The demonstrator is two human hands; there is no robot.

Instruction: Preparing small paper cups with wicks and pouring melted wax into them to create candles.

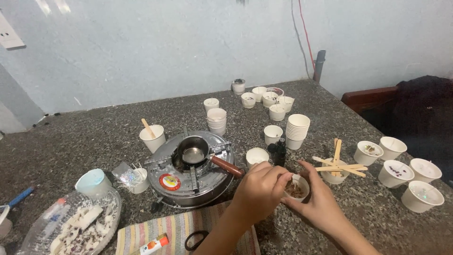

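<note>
Near the middle of the speckled stone counter (94,137), a small white paper cup (298,187) with brownish bits inside sits between both hands. The right hand (321,200) cups its right side, thumb and fingers spread around the wall and touching it. The left hand (259,189) hovers over the rim, its fingertips (284,177) pinched together just above the contents; whether they grip anything is too small to tell. Just beyond stand another white cup (257,156) and a pair of dark little bottles (278,152). To the left lies a round metal burner (191,165) bearing a small steel pot (192,152) with a wooden handle. To the right, a cup topped with crossed wooden sticks (339,165) sits before several filled cups (408,177). Farther off are a tall stack of cups (297,131) and a cluster of cups (266,98) by the wall. At the near edge lie a striped cloth (179,229) and a clear plastic tray (71,226) of white chunks.
</note>
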